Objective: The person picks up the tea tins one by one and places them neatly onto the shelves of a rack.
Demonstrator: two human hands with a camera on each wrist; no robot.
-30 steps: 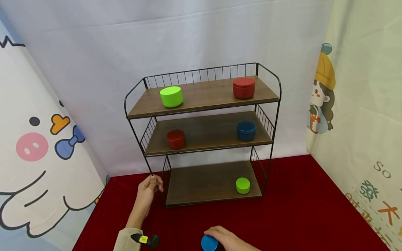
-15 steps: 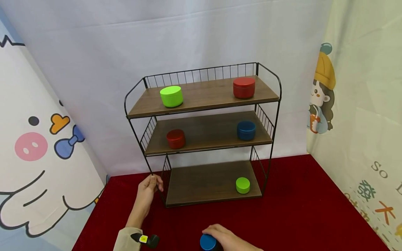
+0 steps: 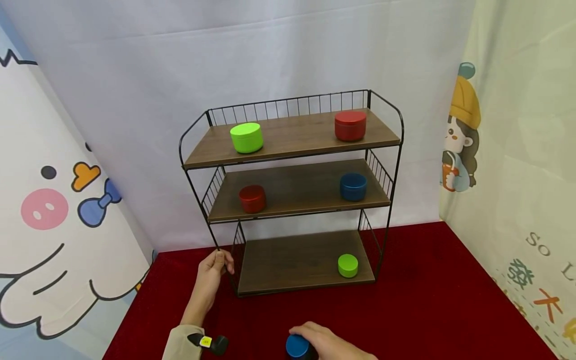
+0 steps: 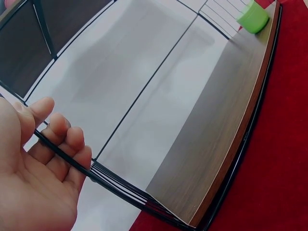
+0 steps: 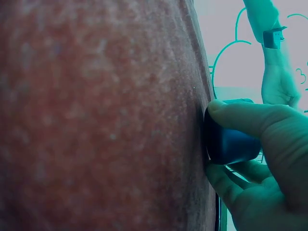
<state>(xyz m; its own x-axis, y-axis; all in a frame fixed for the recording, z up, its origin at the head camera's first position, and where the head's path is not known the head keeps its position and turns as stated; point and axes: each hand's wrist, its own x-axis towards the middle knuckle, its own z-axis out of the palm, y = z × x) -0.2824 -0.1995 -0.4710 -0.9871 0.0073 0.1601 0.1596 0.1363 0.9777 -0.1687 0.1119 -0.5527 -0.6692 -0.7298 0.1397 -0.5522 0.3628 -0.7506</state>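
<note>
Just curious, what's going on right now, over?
Left hand grips rack leg. Right hand holds blue tin on table. Bottom shelf open except green tin.

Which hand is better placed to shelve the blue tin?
Right. The right hand already grips the blue tin on the red tablecloth; the left hand holds the shelf rack's wire frame, probably steadying it.

The right hand [image 5: 269, 159] fills the frame from three to five o'clock, its thumb lying over the top of a dark blue tin [image 5: 231, 142] and its fingers curled beneath it. The tin's flat end presses against the red cloth [image 5: 101, 115], which takes up the whole nine o'clock half. At one o'clock the left hand [image 5: 279, 89] and its forearm show, tinted green.
</note>
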